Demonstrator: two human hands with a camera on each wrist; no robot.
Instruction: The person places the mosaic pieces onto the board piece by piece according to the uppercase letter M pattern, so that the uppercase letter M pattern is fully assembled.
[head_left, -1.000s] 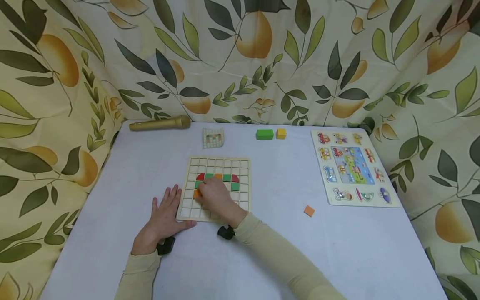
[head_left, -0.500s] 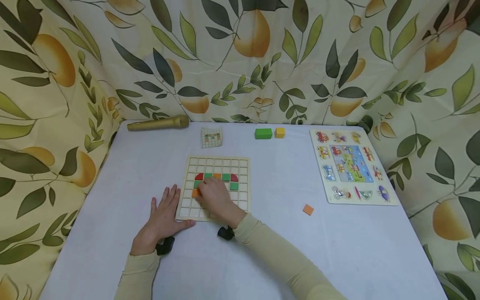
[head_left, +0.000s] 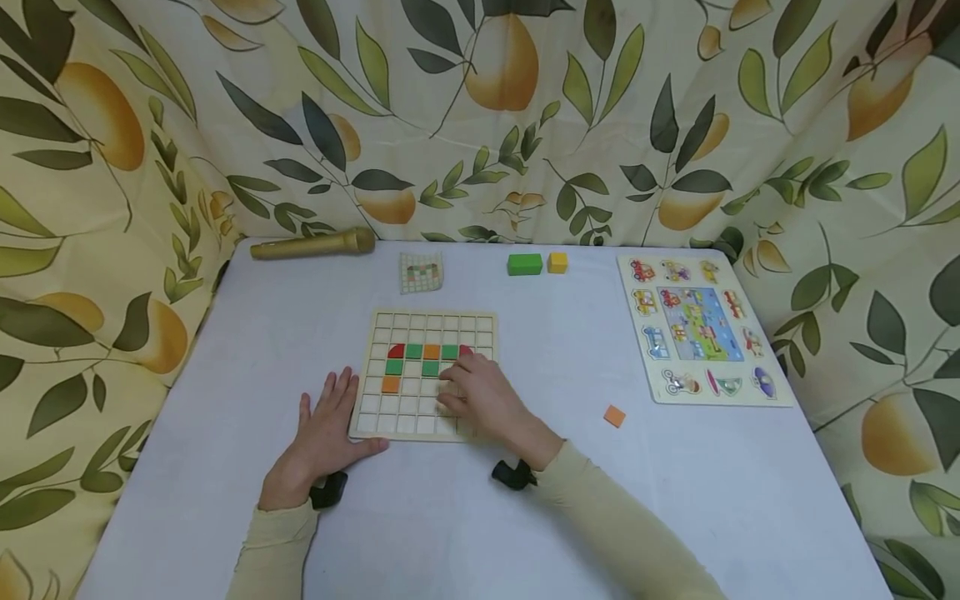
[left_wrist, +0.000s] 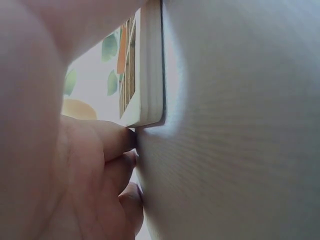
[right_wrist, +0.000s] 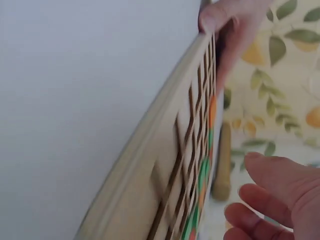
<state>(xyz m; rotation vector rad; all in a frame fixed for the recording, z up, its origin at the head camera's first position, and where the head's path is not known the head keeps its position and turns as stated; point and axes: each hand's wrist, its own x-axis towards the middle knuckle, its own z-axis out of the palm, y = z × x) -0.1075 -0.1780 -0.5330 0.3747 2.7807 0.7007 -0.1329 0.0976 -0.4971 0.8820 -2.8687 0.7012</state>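
A pale wooden grid board (head_left: 390, 421) lies on the table with coloured tiles in its cells. Its upper row holds a red rounded tile (head_left: 397, 351), green and orange tiles, and another red tile (head_left: 466, 350) partly behind my right fingers. Lower down are a green tile (head_left: 431, 367) and an orange tile (head_left: 390, 384). My right hand (head_left: 491, 400) hovers over the board's right side; in the right wrist view its thumb and fingers stand apart, holding nothing. Spread flat, my left hand (head_left: 322, 433) rests beside the board, its thumb along the front left corner.
A loose orange tile (head_left: 614, 416) lies right of the board. Behind are a small patterned card (head_left: 421, 273), a green block (head_left: 524, 264), a yellow block (head_left: 557, 262) and a gold microphone-shaped object (head_left: 313, 244). A picture puzzle board (head_left: 648, 387) sits at right.
My right hand has moved right from the board's left-middle cells, uncovering the green tile under the orange one and covering the green tile at the right. The left hand stays in place.
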